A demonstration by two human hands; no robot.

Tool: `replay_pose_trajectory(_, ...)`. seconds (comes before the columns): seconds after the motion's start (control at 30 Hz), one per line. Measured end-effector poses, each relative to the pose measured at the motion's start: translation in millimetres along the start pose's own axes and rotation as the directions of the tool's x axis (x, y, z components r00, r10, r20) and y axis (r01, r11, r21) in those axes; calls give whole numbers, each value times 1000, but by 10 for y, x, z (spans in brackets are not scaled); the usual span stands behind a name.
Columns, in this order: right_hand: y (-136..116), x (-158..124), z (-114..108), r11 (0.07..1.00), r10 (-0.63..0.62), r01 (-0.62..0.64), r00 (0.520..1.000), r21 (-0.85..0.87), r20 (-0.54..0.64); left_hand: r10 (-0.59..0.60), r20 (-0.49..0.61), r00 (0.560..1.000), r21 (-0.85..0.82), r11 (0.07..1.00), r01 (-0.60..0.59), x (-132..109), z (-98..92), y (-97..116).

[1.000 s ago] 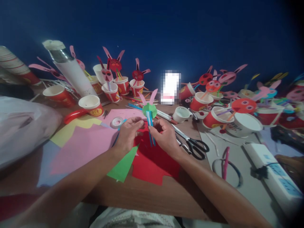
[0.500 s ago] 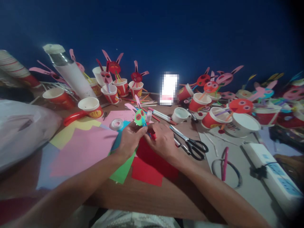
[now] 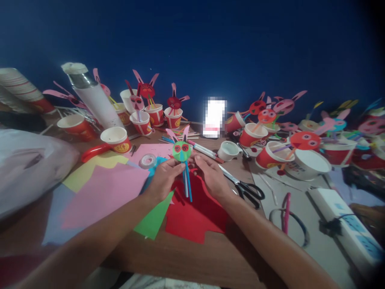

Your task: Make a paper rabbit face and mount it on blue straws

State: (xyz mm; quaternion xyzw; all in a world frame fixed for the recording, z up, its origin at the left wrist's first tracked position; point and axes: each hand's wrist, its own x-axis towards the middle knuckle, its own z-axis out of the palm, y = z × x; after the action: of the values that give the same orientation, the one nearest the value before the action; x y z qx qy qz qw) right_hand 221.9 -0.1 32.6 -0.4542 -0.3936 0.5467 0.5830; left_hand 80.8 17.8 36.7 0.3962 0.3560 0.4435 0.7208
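Observation:
A green paper rabbit head (image 3: pixel 181 151) with pink ears, red eyes and a blue nose faces me. Two straws, one blue and one paler, hang below it. My left hand (image 3: pixel 165 176) pinches this rabbit stick puppet between thumb and fingers where the straws meet the head. Just right of the straws is my right hand (image 3: pixel 212 174), its thumb and fingers apart with nothing seen in them. Red paper (image 3: pixel 192 224) lies under the hands, with green paper (image 3: pixel 155 216) at its left. Black-handled scissors (image 3: pixel 248 188) rest right of my right hand.
Left are a pink sheet (image 3: pixel 105 192), a tape roll (image 3: pixel 148 161) and a plastic bag (image 3: pixel 33 168). Markers (image 3: pixel 204 150) and a small white cup (image 3: pixel 227 152) stand behind the hands. Red cups (image 3: pixel 141 127) with puppets line the back; a power strip (image 3: pixel 350 224) is at right.
My right hand has come off the puppet and moved slightly right, its fingers parting. The puppet's face and hanging straws now show more fully in my left hand.

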Motion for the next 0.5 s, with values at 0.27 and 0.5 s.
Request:
replay_pose_trajectory(0.27, -47, -25, 10, 998, 3, -3, 1000, 60, 7, 8, 2, 1000, 96, 995, -8, -33, 43, -11)
replay_pose_trajectory(0.5, -63, -38, 25, 1000, -30, 30, 999, -8, -14, -7, 41, 999, 104, 995, 3, -58, 31, 3)
